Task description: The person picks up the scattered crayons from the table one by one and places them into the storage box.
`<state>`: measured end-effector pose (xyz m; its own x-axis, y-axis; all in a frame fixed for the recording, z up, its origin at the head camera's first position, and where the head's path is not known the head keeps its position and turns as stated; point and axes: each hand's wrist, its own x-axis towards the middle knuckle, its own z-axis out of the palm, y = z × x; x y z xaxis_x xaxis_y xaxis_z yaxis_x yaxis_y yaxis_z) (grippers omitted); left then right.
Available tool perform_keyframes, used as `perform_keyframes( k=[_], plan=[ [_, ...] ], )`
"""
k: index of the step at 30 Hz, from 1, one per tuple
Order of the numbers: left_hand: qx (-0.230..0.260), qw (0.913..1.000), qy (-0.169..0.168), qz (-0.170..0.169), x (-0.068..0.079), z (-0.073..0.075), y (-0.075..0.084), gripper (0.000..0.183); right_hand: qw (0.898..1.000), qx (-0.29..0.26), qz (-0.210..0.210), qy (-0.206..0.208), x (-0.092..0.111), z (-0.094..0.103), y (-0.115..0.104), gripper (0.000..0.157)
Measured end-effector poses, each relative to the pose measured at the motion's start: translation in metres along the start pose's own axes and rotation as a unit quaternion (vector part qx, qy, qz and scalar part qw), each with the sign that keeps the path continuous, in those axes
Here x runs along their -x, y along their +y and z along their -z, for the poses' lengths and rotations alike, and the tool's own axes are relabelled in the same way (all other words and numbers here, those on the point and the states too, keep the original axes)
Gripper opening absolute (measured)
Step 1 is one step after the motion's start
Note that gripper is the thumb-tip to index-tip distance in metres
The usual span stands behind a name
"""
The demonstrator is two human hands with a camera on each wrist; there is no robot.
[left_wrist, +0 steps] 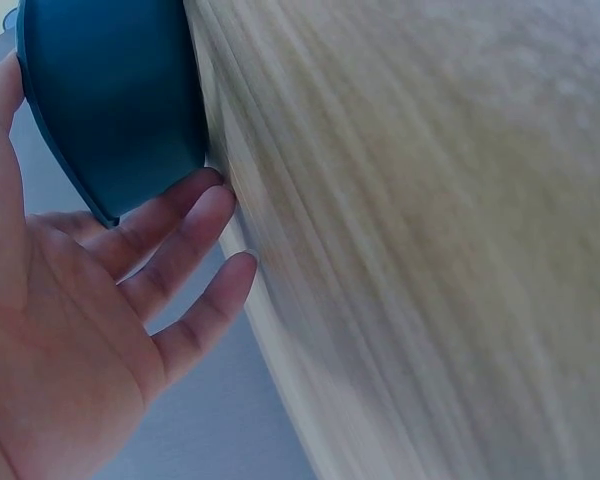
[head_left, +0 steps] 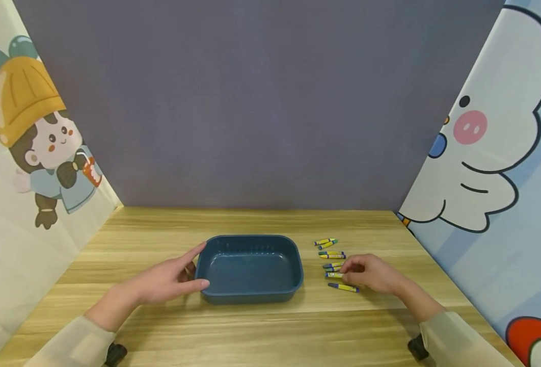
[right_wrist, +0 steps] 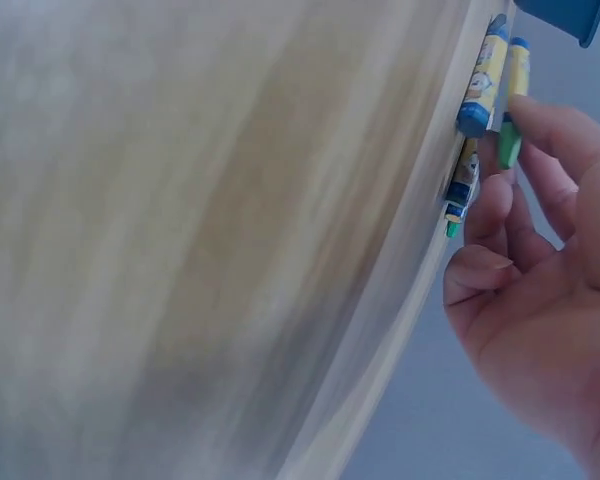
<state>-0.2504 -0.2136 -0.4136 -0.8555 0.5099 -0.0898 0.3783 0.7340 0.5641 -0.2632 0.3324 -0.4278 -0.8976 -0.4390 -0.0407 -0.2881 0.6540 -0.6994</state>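
On the wooden worktop, a dark blue tray sits centrally; the left hand rests flat-fingered against its left wall, apparently steadying it. Just right of the tray lie scattered crayons, where the right hand curls its fingertips onto one crayon. Bare worktop lies nearer, with backdrop walls close at both sides.

The head view looks forward and down across the light wooden bench; both wrist views sit close, sharing the dark blue plastic tray.
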Motion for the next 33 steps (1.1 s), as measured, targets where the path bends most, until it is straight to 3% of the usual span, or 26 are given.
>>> perform_keyframes(
  k=[14,26,33],
  plan=[
    [0.002,1.0000,-0.001,0.000,0.000,0.000,-0.001,0.098,0.996,0.040,0.002,0.075,-0.014,-0.008,-0.034,0.011],
    [-0.002,1.0000,0.007,-0.006,0.000,0.001,0.000,0.098,0.996,0.010,0.019,0.081,-0.036,-0.022,-0.066,0.020],
    [0.000,0.9999,0.013,-0.005,-0.001,0.000,-0.001,0.098,0.995,0.019,0.026,0.091,-0.051,-0.028,-0.089,0.013]
  ],
)
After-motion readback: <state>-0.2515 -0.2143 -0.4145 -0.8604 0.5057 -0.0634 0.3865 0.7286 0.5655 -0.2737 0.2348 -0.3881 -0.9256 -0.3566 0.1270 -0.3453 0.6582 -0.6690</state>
